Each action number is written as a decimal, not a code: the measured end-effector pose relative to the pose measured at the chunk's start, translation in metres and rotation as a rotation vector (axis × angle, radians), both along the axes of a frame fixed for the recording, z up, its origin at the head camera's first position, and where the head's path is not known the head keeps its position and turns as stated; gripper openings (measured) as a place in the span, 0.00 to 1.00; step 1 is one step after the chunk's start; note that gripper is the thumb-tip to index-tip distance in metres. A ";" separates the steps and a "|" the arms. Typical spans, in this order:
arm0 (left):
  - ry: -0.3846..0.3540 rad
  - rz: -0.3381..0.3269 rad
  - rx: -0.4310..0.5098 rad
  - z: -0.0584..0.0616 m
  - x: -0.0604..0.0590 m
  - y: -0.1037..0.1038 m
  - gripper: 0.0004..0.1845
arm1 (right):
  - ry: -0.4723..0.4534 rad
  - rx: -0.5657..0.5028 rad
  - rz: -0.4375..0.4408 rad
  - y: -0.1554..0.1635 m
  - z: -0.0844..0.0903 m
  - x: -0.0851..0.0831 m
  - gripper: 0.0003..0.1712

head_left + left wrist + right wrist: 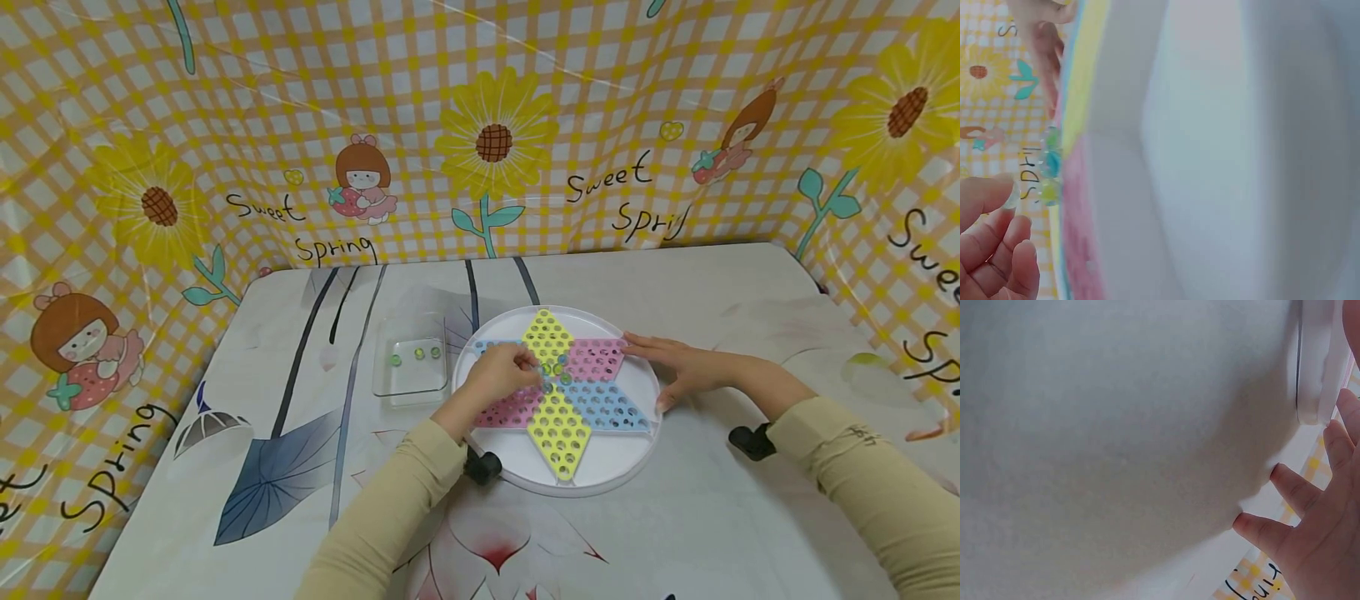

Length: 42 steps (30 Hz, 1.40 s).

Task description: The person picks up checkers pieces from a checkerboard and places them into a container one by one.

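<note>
A: Logging left to right. At the board's 9 o'clock, a clear plastic tray (411,360) is sitting on the printed tablecloth (300,467), just beside the board's rim and holding three marbles (415,356) in a row: two green, one yellowish. Judging by placement, it is serving as the supply, within easy reach of the left hand.

B: And the left hand (501,375) itself?

A: It is hovering over the round white Chinese checkers board (600,475), near the star's centre. Fingertips are bunched together, pinched on something small. In the left wrist view a pale, clear marble (1011,195) is showing between thumb and forefinger, the other fingers (1019,265) curling loosely below.

B: Where is it relative to the placed pieces?

A: A small cluster of green and blue marbles (555,369) is sitting in the centre holes, at the hand's 3 o'clock, just beside the fingertips. The wrist camera is showing the same cluster (1051,165) edge-on, apart from the held marble.

B: Right side?

A: The right hand (686,371) is lying flat at the board's 3 o'clock rim, fingers straight and slightly apart, gripping nothing. I judge it is steadying the board. The right wrist view is showing spread fingers (1285,487) against the white rim (1316,375).
</note>
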<state>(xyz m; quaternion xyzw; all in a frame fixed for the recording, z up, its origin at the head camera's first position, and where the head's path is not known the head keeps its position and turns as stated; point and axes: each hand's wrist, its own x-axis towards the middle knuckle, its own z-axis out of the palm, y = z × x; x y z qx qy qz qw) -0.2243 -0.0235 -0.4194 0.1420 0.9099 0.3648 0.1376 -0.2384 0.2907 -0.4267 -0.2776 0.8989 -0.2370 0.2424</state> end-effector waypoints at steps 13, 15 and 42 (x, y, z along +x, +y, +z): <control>0.063 0.001 0.117 0.009 0.002 -0.007 0.09 | 0.004 0.004 -0.002 0.000 -0.001 -0.001 0.58; 0.080 0.005 0.136 0.011 0.002 -0.009 0.09 | 0.002 0.007 -0.005 0.000 -0.001 -0.001 0.58; 0.129 0.076 0.231 0.035 -0.004 -0.041 0.11 | 0.011 -0.009 0.018 0.000 -0.002 -0.002 0.58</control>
